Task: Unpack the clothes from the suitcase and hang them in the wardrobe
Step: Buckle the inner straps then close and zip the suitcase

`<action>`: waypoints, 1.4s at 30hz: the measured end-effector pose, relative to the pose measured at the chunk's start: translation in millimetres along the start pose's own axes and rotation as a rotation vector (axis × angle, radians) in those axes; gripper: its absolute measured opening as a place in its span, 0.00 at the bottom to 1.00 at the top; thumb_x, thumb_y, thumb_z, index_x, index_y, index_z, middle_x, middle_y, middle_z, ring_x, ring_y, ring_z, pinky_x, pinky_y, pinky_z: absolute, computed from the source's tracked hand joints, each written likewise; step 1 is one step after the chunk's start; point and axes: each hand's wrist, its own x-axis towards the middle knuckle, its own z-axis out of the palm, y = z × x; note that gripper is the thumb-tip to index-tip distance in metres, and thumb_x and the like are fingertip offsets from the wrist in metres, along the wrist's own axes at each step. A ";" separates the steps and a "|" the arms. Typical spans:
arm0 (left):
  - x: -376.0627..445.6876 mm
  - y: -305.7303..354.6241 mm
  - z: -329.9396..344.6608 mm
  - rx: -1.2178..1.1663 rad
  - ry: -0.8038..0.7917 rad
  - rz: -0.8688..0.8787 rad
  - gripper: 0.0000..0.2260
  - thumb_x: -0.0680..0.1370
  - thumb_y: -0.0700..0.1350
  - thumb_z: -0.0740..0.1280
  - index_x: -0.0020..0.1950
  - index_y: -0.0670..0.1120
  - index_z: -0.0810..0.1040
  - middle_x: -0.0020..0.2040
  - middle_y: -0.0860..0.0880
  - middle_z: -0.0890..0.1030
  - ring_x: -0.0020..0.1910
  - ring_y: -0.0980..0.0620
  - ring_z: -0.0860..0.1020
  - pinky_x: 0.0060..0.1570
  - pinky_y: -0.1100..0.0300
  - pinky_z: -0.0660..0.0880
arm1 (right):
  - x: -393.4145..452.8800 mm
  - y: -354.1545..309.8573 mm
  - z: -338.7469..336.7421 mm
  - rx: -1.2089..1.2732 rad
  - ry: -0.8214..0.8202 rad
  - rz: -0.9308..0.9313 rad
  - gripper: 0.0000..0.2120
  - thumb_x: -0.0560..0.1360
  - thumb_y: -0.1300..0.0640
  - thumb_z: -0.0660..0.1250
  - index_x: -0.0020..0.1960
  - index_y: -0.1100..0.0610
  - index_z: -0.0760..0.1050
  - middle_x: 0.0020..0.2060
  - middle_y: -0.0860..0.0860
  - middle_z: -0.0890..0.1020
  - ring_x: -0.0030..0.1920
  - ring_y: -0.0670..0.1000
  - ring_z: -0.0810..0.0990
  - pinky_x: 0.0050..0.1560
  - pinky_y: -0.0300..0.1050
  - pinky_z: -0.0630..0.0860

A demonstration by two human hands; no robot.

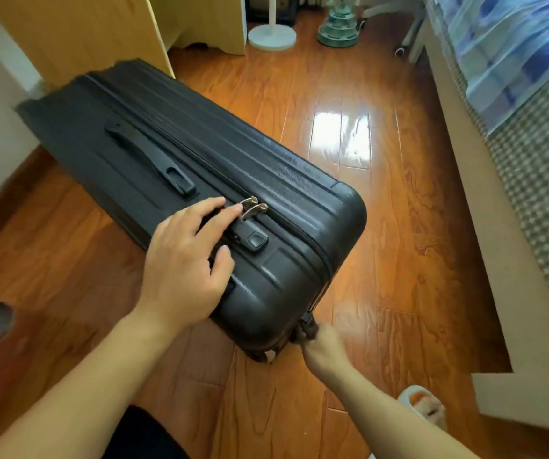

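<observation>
Wardrobe panels (77, 31) of pale wood stand at eleven o'clock, just behind the far end of the black hard-shell suitcase (154, 160), which lies on its side across the glossy wood floor (382, 200) from ten o'clock toward the centre. It is zipped shut; no clothes show yet. A carry handle (149, 159) runs along the upward face.

The left hand (187, 256) rests flat on that face with fingers nearly straight, forefinger touching the paired metal zipper pulls (252, 207) that sit docked just above the combination lock (250, 240). At five o'clock the right hand (319, 339) curls around something dark at the case's lower corner, probably a wheel or foot, though blur hides exactly what it grips.

Further right, a white fan base (272, 36) and a green ornament (341, 26) stand at twelve o'clock, and a bed with a blue patterned quilt (511, 44) over a checked sheet fills two to four o'clock.

Judged from this, the task is at its opening step: steadying the case to unfasten it. The next move seems to call for freeing the pulls from the lock, then running them round the seam while the right hand braces the shell.
</observation>
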 end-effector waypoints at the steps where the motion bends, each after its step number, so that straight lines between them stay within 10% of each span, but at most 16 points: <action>1: 0.7 2.4 -5.2 0.016 -0.051 -0.015 0.24 0.77 0.46 0.61 0.74 0.50 0.74 0.72 0.50 0.73 0.70 0.50 0.71 0.71 0.55 0.62 | -7.5 -5.4 -6.7 -0.018 -0.010 0.033 0.12 0.79 0.57 0.63 0.39 0.51 0.78 0.35 0.49 0.82 0.37 0.50 0.81 0.35 0.48 0.76; 8: 50.4 41.7 -99.4 0.016 -0.269 -0.355 0.25 0.83 0.56 0.57 0.81 0.59 0.60 0.80 0.51 0.62 0.80 0.51 0.56 0.79 0.49 0.52 | -60.2 -94.8 -103.5 -0.183 -0.011 0.002 0.09 0.77 0.61 0.63 0.40 0.52 0.76 0.36 0.45 0.77 0.40 0.51 0.78 0.34 0.43 0.71; 13: 71.8 101.4 -183.8 -0.119 -0.405 -0.526 0.29 0.81 0.68 0.48 0.82 0.61 0.52 0.83 0.56 0.48 0.81 0.56 0.41 0.78 0.56 0.43 | -111.5 -179.5 -193.6 -0.263 -0.008 -0.017 0.18 0.78 0.59 0.63 0.68 0.58 0.75 0.63 0.47 0.74 0.55 0.53 0.78 0.50 0.42 0.71; 19: 113.5 151.5 -264.3 -0.369 -0.260 -0.836 0.28 0.82 0.65 0.49 0.82 0.62 0.51 0.83 0.53 0.49 0.81 0.50 0.52 0.76 0.48 0.56 | -156.5 -282.8 -277.0 -0.435 -0.030 -0.135 0.14 0.82 0.52 0.61 0.57 0.56 0.82 0.77 0.54 0.64 0.74 0.53 0.68 0.68 0.46 0.69; 26: 110.4 203.4 -279.6 -0.829 -0.042 -1.178 0.24 0.81 0.66 0.56 0.71 0.81 0.48 0.80 0.61 0.55 0.79 0.53 0.56 0.76 0.37 0.58 | -177.5 -427.8 -301.1 -0.746 -0.057 -0.263 0.14 0.77 0.46 0.65 0.43 0.57 0.77 0.40 0.53 0.80 0.40 0.54 0.79 0.42 0.47 0.79; 32: 101.6 232.5 -265.1 -0.813 -0.073 -1.245 0.39 0.81 0.55 0.67 0.81 0.67 0.42 0.82 0.59 0.45 0.81 0.51 0.52 0.76 0.47 0.56 | -146.2 -536.8 -269.1 -0.928 -0.344 -0.396 0.13 0.78 0.52 0.63 0.36 0.53 0.66 0.34 0.50 0.73 0.39 0.54 0.76 0.37 0.45 0.73; 37: 125.4 215.1 -238.3 -0.733 -0.033 -1.305 0.42 0.80 0.57 0.68 0.81 0.65 0.39 0.82 0.55 0.43 0.81 0.48 0.51 0.77 0.46 0.55 | -88.3 -533.7 -275.4 -0.818 -0.388 -0.561 0.21 0.79 0.38 0.61 0.64 0.51 0.73 0.62 0.56 0.76 0.65 0.60 0.73 0.62 0.52 0.71; 40: 125.8 208.0 -220.2 -0.773 -0.040 -1.349 0.41 0.80 0.59 0.67 0.82 0.63 0.41 0.82 0.53 0.51 0.80 0.47 0.57 0.77 0.45 0.58 | -57.5 -486.3 -316.6 -0.912 -0.247 -0.491 0.35 0.77 0.29 0.54 0.79 0.37 0.49 0.81 0.51 0.45 0.79 0.62 0.44 0.76 0.62 0.47; 42: 126.5 213.7 -210.3 -0.820 -0.034 -1.354 0.43 0.78 0.62 0.68 0.82 0.63 0.41 0.81 0.53 0.55 0.80 0.48 0.58 0.77 0.46 0.58 | -44.7 -455.5 -336.6 -0.821 -0.264 -0.311 0.39 0.75 0.26 0.54 0.78 0.34 0.39 0.81 0.53 0.44 0.79 0.64 0.47 0.76 0.64 0.52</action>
